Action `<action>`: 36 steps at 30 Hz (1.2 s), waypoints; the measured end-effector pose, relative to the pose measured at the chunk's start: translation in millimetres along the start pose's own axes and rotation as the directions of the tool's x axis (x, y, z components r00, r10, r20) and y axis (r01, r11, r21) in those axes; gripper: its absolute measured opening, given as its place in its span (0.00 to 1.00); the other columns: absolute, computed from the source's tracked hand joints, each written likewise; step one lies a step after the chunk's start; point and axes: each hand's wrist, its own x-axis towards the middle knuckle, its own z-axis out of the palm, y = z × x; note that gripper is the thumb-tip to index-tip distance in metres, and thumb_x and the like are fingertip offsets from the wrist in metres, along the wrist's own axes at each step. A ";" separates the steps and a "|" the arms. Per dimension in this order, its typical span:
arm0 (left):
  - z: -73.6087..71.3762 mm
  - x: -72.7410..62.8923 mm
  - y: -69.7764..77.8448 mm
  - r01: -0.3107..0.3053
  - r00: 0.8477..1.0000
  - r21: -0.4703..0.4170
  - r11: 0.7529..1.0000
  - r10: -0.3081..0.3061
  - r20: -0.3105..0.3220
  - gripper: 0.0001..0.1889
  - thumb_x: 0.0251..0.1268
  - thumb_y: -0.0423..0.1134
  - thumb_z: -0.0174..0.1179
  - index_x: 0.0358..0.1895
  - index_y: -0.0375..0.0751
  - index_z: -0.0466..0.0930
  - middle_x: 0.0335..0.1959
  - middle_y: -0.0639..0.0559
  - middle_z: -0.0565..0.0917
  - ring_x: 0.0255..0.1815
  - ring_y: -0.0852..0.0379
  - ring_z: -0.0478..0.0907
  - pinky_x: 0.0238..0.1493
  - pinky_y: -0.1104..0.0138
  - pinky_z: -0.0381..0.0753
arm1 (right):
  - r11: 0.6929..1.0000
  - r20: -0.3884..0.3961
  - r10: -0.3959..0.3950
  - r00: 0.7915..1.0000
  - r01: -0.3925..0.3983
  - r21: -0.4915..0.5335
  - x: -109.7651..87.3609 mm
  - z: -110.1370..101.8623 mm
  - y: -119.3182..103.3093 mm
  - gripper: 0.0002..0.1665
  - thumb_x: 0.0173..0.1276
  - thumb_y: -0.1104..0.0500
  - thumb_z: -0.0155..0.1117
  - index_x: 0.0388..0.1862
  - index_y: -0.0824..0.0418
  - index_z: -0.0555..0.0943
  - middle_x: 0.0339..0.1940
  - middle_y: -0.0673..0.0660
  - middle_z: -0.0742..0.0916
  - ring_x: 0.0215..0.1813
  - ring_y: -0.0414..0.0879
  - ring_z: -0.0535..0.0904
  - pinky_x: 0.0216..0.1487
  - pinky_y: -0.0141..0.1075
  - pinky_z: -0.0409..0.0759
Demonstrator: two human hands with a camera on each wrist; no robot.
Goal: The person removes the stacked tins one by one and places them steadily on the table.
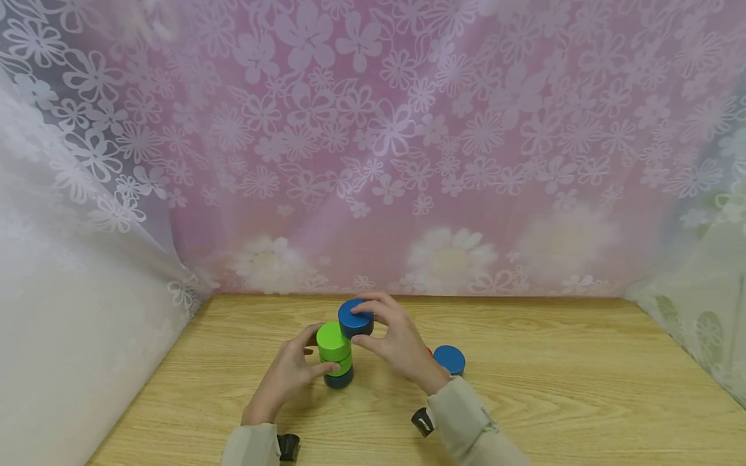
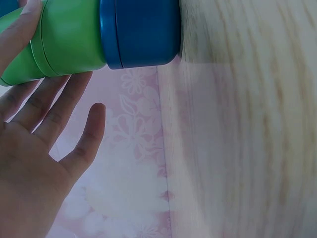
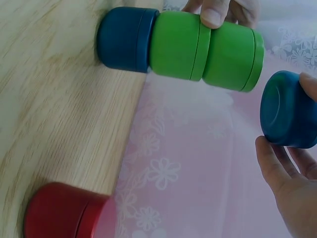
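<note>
A stack of small round lidded jars stands upright on the table: a dark blue jar at the bottom, a lower green jar on it, and an upper green jar on top. My left hand grips the green jars from the left, thumb in front near their seam and fingers behind; its little finger stands free in the left wrist view. Another blue jar is in my right hand, pinched between thumb and fingers. In the right wrist view its base is tilted and apart from the stack's top.
To the right of the stack, another blue jar stands on the wooden table. Beside it is a red jar, mostly hidden behind my right hand in the head view. A flowered pink curtain hangs along the table's back edge.
</note>
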 end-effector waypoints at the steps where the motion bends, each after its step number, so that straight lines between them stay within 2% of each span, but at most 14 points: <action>1: 0.1 0.1 0.3 0.004 1.000 -0.001 1.000 -0.004 0.000 0.38 0.50 0.33 0.80 0.68 0.38 0.74 0.52 0.50 0.85 0.53 0.48 0.82 0.55 0.47 0.81 | 1.000 -0.002 -0.004 1.000 0.004 -0.004 -0.7 -1.0 0.9 0.24 0.59 0.74 0.76 0.55 0.65 0.83 0.65 0.61 0.77 0.65 0.60 0.77 0.61 0.51 0.80; 14: -1.7 -0.2 0.8 0.032 0.999 -0.007 0.999 -0.032 0.002 0.38 0.51 0.34 0.80 0.68 0.40 0.74 0.52 0.51 0.84 0.54 0.48 0.81 0.56 0.46 0.80 | 0.999 -0.040 -0.003 0.999 0.001 -0.044 -10.7 -11.2 6.6 0.24 0.56 0.75 0.77 0.53 0.65 0.84 0.64 0.62 0.78 0.64 0.61 0.78 0.59 0.48 0.81; 21: -1.5 -1.1 0.4 0.015 1.000 -0.013 1.000 -0.015 0.001 0.38 0.51 0.34 0.80 0.67 0.39 0.75 0.52 0.50 0.85 0.54 0.45 0.81 0.55 0.45 0.80 | 0.999 -0.046 -0.006 0.999 0.003 -0.054 -18.3 -16.2 10.5 0.24 0.56 0.75 0.77 0.53 0.65 0.84 0.64 0.62 0.78 0.63 0.61 0.78 0.59 0.46 0.81; 27: -0.3 -1.0 -0.1 0.000 1.000 -0.008 1.000 0.000 -0.006 0.38 0.49 0.34 0.80 0.67 0.39 0.75 0.50 0.50 0.85 0.52 0.45 0.82 0.53 0.44 0.81 | 0.999 -0.047 -0.010 0.999 0.008 -0.053 -23.7 -22.7 13.5 0.24 0.57 0.75 0.76 0.53 0.66 0.83 0.64 0.64 0.78 0.63 0.63 0.78 0.59 0.49 0.81; 36: 0.2 -0.6 2.2 0.013 1.000 -0.014 1.000 -0.013 -0.004 0.38 0.49 0.33 0.80 0.67 0.40 0.75 0.50 0.52 0.85 0.53 0.48 0.81 0.56 0.46 0.79 | 0.997 -0.066 -0.017 0.998 0.012 -0.079 -31.5 -32.7 18.2 0.24 0.55 0.75 0.77 0.52 0.67 0.83 0.61 0.65 0.80 0.60 0.64 0.80 0.57 0.51 0.82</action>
